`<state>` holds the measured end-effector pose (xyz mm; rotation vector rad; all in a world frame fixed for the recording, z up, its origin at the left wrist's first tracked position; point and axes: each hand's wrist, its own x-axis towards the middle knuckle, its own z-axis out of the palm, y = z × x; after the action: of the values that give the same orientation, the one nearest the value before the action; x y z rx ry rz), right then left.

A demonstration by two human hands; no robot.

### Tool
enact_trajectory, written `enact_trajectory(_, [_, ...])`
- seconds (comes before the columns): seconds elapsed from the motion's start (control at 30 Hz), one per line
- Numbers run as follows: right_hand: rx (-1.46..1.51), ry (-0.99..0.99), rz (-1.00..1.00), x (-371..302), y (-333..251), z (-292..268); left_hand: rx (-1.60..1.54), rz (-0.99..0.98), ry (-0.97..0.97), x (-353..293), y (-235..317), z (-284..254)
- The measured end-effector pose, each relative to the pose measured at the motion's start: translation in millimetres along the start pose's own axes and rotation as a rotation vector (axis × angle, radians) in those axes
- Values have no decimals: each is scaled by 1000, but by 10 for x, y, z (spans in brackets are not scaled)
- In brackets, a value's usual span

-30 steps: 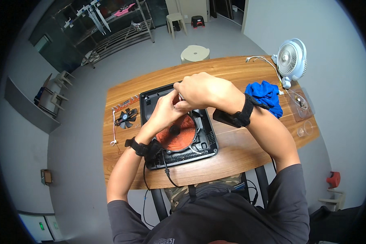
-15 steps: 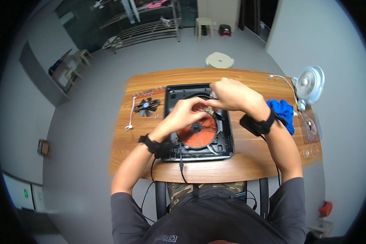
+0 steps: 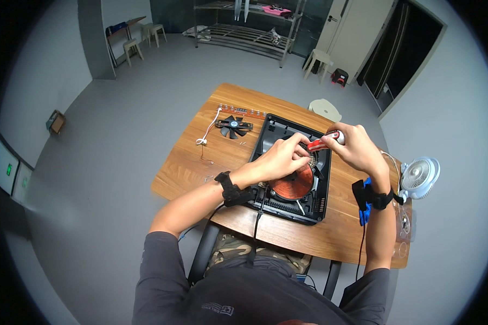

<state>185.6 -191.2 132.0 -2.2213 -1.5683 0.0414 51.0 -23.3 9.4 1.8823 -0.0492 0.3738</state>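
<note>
An opened induction cooker (image 3: 322,206) sits in front of me, its black plastic shell holding a round copper coil (image 3: 293,188). My right hand (image 3: 358,147) is wrapped round a red and white screwdriver (image 3: 321,142), held tilted over the far right part of the shell. Over the far side of the coil, the fingers of my left hand (image 3: 283,158) are bent together close to the screwdriver's red end. What they pinch, if anything, is hidden. The screwdriver's tip cannot be made out either.
Left of the cooker lie a small black cooling fan (image 3: 233,128), a narrow circuit board (image 3: 242,111), a white cable (image 3: 209,129) and some tiny screws (image 3: 242,143). On the right are a blue cloth (image 3: 365,214) and a white desk fan (image 3: 419,177). A power cord (image 3: 258,219) crosses the table's front edge.
My view has turned, so the table appears rotated. The screwdriver in my right hand shows clearly now. Both hands stay over the cooker, the left still by the coil's far side.
</note>
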Motion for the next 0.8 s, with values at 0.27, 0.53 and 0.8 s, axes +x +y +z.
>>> enact_trajectory(0.27, [145,-65,82,-314,-166,727,-41,46,152,-453,-257,-152])
enact_trajectory(0.53, [304,-185,144,-453,-213,1229,79,31,71,-600,-289,-66])
enact_trajectory(0.8, [301,-134,187,-646,-68,1386,197,49,-16,-598,-259,35])
